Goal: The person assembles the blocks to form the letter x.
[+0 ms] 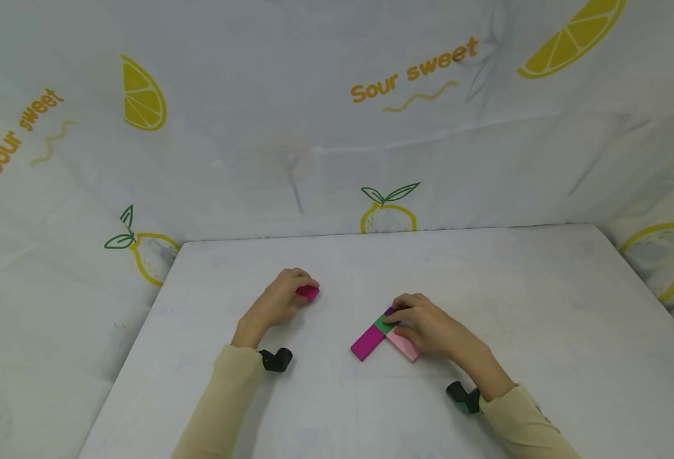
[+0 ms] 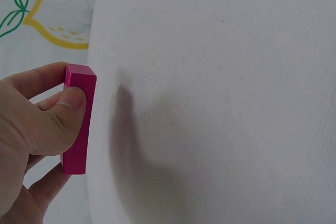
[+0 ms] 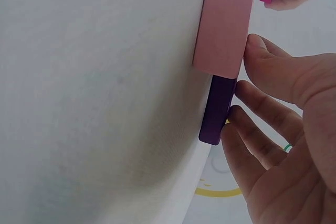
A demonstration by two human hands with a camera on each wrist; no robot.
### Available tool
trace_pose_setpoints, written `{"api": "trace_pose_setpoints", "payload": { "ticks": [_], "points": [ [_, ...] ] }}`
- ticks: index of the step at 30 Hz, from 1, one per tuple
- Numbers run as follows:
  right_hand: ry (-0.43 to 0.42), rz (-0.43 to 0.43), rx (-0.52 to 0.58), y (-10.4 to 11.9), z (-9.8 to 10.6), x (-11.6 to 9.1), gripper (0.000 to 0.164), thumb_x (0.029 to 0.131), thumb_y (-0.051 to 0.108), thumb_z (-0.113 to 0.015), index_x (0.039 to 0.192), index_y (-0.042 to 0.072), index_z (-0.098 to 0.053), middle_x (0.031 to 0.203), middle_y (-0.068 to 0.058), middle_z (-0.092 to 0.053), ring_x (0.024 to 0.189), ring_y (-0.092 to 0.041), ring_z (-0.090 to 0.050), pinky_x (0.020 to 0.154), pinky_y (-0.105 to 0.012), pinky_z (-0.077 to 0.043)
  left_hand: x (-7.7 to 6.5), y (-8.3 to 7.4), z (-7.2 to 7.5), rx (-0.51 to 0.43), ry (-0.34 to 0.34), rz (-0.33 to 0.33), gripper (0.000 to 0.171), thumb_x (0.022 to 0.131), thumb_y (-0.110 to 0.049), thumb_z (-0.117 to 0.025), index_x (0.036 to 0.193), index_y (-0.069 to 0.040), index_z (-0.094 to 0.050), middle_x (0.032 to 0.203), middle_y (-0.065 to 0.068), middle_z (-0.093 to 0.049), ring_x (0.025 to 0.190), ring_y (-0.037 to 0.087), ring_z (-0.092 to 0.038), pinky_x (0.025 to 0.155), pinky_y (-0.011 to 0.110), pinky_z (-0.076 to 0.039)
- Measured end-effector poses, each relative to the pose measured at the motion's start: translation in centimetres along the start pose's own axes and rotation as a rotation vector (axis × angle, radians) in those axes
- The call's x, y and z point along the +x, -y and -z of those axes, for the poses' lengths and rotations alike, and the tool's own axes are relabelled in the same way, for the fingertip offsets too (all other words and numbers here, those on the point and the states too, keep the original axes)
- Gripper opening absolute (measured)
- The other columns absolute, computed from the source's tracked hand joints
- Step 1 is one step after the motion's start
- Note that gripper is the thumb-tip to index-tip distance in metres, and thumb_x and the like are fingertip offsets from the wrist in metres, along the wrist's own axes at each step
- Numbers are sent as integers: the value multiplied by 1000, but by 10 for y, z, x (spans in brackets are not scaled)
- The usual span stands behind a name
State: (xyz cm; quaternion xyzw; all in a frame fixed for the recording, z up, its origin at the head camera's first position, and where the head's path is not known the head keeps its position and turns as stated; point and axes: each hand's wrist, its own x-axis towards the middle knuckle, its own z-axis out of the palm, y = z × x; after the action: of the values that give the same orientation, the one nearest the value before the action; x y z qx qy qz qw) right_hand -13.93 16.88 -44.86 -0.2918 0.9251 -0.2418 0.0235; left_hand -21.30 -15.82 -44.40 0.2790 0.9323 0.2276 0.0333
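My left hand [image 1: 279, 298] pinches a magenta rectangular block [image 2: 80, 124] between thumb and fingers, above the table's left part. To the right lie joined blocks: a second magenta block [image 1: 368, 343], a green block [image 1: 382, 325], a pink block [image 1: 403, 346] and a purple block [image 3: 218, 111]. Magenta, green and purple run in a slanted line, while pink branches off beside the green. Over this group is my right hand [image 1: 431, 326], its fingertips touching the blocks and its thumb at the pink one. Its fingers partly hide the purple and green blocks in the head view.
A white-covered table [image 1: 325, 408] carries the blocks. Behind it hangs a white cloth [image 1: 245, 172] printed with lemons and lettering. Black wrist devices [image 1: 276, 360] sit at both sleeves' cuffs.
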Motion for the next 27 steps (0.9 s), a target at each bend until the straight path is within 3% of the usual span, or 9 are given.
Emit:
{"api": "trace_pose_setpoints", "payload": {
  "ticks": [27],
  "points": [
    [-3,-9,0,-1,-1,0,24,92,6,-72,116,9,-78,122,-13,-65,117,-31,-59,98,-48,-54,18,-37,-11,-16,53,-38,39,92,11,-63,122,-11,-73,126,7,-65,124,26,-57,107,39,-51]
  ]
}}
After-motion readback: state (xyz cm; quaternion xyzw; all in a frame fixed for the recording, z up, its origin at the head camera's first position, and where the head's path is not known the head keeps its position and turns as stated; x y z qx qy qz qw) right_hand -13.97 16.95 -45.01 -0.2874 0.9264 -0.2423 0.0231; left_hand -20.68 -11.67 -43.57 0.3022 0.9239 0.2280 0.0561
